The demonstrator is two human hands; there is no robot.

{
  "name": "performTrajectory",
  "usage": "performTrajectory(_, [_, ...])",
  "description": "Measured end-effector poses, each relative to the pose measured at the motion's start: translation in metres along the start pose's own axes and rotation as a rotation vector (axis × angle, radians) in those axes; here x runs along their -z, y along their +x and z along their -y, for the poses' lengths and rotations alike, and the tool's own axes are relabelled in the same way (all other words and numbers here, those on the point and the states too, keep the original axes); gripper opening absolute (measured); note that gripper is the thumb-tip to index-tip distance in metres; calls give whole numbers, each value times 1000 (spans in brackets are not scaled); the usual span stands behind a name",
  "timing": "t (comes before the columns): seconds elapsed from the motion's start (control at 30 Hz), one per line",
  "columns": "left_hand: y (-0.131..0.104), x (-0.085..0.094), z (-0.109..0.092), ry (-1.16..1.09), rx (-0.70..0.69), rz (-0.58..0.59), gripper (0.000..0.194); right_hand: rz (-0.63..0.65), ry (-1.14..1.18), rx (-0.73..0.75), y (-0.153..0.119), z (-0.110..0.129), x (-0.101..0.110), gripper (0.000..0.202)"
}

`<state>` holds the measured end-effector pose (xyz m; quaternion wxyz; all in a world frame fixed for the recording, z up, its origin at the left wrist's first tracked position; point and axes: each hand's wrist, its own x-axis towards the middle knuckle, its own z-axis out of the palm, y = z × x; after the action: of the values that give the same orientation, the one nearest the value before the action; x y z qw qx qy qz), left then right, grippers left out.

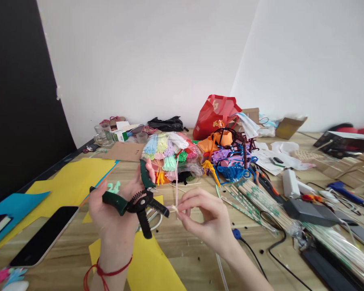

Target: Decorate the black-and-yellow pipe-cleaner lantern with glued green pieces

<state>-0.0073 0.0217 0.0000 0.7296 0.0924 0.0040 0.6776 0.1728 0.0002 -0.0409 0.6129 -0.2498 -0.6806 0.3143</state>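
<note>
Head: left hand holds open pliers; right hand pinches pink stem.

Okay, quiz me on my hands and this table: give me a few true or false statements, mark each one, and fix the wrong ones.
1. The left hand holds the green-handled tool. True.
2. That tool's jaws are closed. False: they stand open.
3. The right hand pinches a thin, pale piece. True.
4. A red cord is tied around the right wrist. False: the red cord is around the left wrist.
5. The black-screened phone lies to the left of both hands. True.
6. The red bag is at the near edge. False: the red bag is at the back, near the wall.
</note>
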Motion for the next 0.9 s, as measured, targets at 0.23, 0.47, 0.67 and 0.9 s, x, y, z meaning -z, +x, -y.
performTrajectory(0.23, [7,11,4,32,-6,0,95,-11,89,-63,-4,-1,-9,23])
performTrajectory(0.47, [6,9,9,100,47,-21,90,-35,99,-66,-5,-2,-13,21])
performTrajectory(0.67, [6,-1,19,133,117,-102,88,-87,92,-54,-6,-1,-16,19])
performTrajectory(0.9, [5,6,26,189,196,-30,81,-113,87,-55,-4,1,-17,21])
